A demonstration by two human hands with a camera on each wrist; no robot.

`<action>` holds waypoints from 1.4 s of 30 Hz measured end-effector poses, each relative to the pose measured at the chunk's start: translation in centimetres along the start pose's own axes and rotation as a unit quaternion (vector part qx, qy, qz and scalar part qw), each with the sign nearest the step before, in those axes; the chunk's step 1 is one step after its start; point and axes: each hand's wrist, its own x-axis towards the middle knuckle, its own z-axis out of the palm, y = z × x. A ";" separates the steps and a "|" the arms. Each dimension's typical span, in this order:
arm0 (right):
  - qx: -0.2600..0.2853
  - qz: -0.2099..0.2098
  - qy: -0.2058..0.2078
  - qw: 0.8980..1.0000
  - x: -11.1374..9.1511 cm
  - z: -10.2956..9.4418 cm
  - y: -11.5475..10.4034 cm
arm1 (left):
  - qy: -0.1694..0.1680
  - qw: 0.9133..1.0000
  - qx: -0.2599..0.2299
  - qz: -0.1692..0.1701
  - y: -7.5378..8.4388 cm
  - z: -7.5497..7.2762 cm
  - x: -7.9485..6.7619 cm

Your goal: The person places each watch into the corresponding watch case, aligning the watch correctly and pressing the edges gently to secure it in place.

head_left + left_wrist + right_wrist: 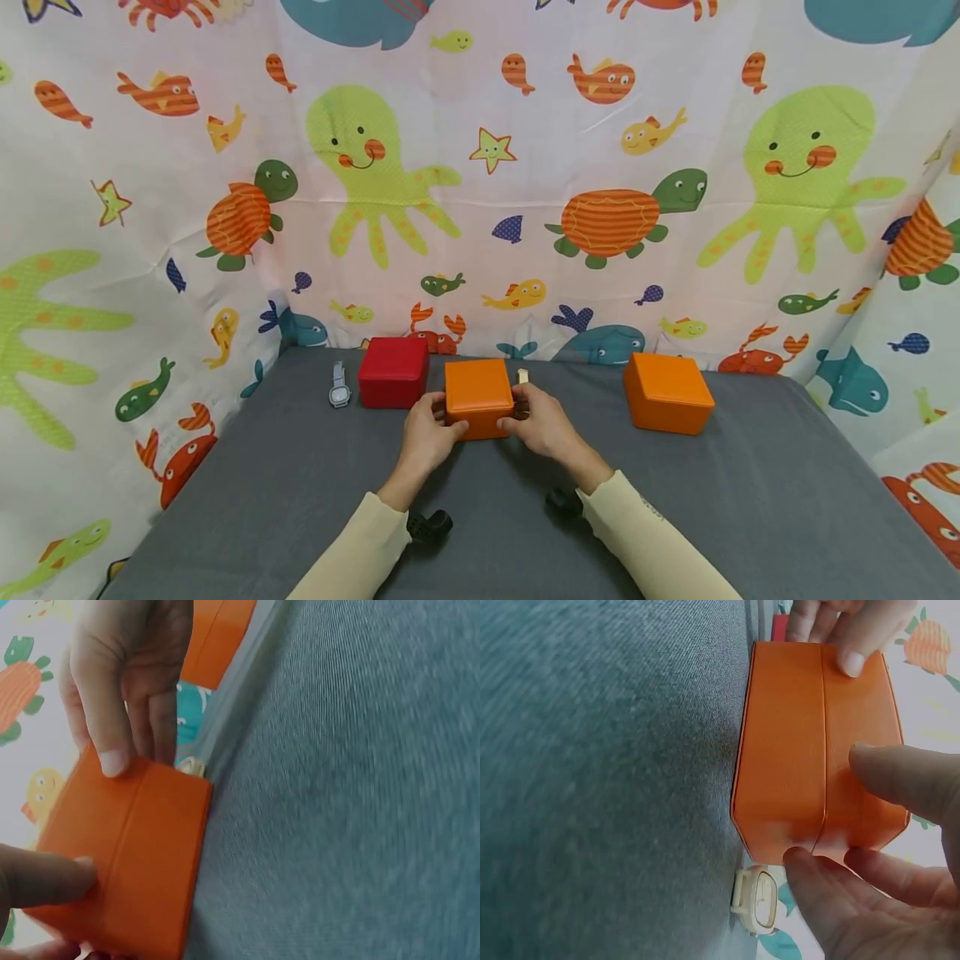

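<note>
An orange box with its lid closed is held between both hands at the middle of the grey table. My left hand grips its left side, with the thumb on the front face. On the right side, my right hand does the same, its thumb on the front near the lid seam and its fingers round the side. The seam runs across the box in the right wrist view. Just past my right fingers lies a gold-coloured watch, and the right wrist view shows its dial.
To the left stands a red box, with a silver watch lying beside it. Another closed orange box is on the right. A curtain printed with sea animals hangs behind the grey table.
</note>
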 end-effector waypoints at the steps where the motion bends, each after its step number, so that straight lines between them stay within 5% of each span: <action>1: 0.007 0.004 -0.002 1.000 0.1 0.0 0.0 | -0.007 1.000 -0.002 -0.004 -0.1 -0.1 0.1; 14: 0.015 0.004 0.021 1.000 0.3 0.0 0.3 | -0.025 0.999 -0.021 -0.031 -1.1 -0.4 0.9; 25: 0.003 -0.003 -0.008 1.000 0.3 -0.1 0.0 | -0.023 0.998 -0.034 -0.048 -1.4 -0.4 1.0; 29: -0.083 -0.058 -0.021 0.995 0.2 0.0 -0.3 | -0.020 0.998 -0.036 -0.046 -1.6 -0.3 1.1; 31: -0.152 -0.099 -0.022 0.983 0.1 0.0 -0.5 | -0.019 0.998 -0.037 -0.043 -1.6 -0.3 1.1; 35: -0.281 -0.185 -0.011 0.942 0.2 -0.2 -1.0 | -0.020 0.998 -0.036 -0.042 -1.5 -0.4 1.2; 42: -0.366 -0.318 0.014 0.875 1.1 -0.8 -0.8 | -0.023 0.999 -0.031 -0.035 -1.3 -0.5 1.3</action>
